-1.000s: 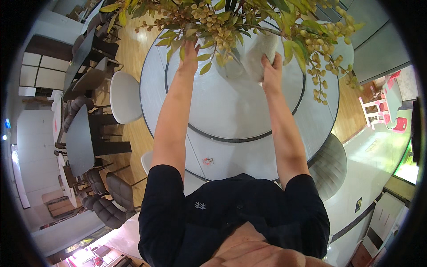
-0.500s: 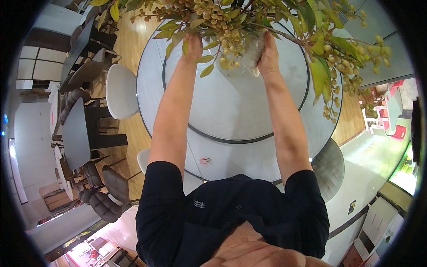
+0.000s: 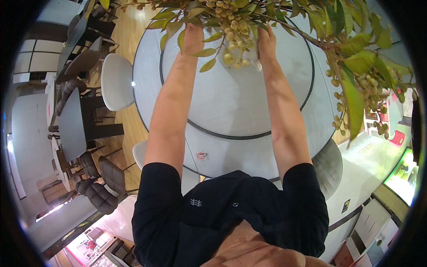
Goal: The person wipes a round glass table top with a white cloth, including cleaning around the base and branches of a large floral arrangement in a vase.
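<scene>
Wooden flooring (image 3: 126, 44) runs along the left, where a dark dining table (image 3: 73, 127) stands with quilted brown chairs (image 3: 101, 198) at its near end; pale tiling (image 3: 360, 169) covers the right. Amid this sits a large round white worktop (image 3: 240, 155), topped by a round turntable (image 3: 231, 102) with a dark rim. White chair (image 3: 117, 82) stands just beside its left edge, and a grey chair (image 3: 330, 167) beside its near right edge. Near the worktop's near left edge is a small red-and-white mark (image 3: 202, 155). Well apart on the far right is a small red seat (image 3: 397, 138).

Across the far side spreads a leafy branch arrangement (image 3: 233, 24) with clusters of yellowish-green round berries, above the far part of the turntable; its longest stem reaches out to the right, past the worktop's edge.

Both bare forearms extend from a dark short-sleeved shirt (image 3: 249, 200) toward it. The left hand (image 3: 193, 39) is under the leaves, its fingers hidden, so whether its grip is apart or clamped I cannot tell. The right hand (image 3: 267, 43) lies beside a pale cloth-like piece (image 3: 254, 57), mostly covered by berries; leaves partly hide the fingers, and its grip cannot be made out either.
</scene>
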Demonstrator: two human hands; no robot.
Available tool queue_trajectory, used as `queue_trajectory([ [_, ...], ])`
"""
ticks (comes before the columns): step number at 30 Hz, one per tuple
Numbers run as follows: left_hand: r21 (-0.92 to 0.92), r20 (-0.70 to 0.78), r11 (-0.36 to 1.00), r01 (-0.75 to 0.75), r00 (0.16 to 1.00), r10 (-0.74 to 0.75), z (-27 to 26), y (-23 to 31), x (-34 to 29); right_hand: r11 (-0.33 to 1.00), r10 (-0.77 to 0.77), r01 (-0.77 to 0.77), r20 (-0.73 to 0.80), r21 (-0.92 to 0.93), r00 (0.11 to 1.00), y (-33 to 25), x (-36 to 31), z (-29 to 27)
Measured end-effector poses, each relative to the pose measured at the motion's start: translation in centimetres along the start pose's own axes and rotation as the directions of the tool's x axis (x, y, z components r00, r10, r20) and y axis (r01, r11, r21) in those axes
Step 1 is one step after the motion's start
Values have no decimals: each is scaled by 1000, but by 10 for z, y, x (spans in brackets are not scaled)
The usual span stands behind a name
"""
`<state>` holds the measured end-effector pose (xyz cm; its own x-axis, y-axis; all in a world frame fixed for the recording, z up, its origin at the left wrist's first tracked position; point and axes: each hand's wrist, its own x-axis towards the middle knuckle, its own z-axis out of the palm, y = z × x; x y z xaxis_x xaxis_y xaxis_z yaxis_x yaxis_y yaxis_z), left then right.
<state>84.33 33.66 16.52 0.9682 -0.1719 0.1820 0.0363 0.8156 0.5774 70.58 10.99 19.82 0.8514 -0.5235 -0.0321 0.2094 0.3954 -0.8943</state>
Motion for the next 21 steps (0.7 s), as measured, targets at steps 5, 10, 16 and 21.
queue_trajectory([
  [5,522,64,852,-49,998,18,43,-1,-23,997,67,-68,-29,-42,997,18,6,4],
  [10,96,213,992,-86,975,64,44,-21,-43,994,103,-104,24,23,994,34,10,8],
  [16,-561,227,816,141,974,-12,93,-36,-110,976,213,-213,-12,-36,977,22,-15,-6],
  [21,302,141,945,-128,986,88,111,-43,-115,985,172,-172,-12,-24,985,26,-29,-17],
])
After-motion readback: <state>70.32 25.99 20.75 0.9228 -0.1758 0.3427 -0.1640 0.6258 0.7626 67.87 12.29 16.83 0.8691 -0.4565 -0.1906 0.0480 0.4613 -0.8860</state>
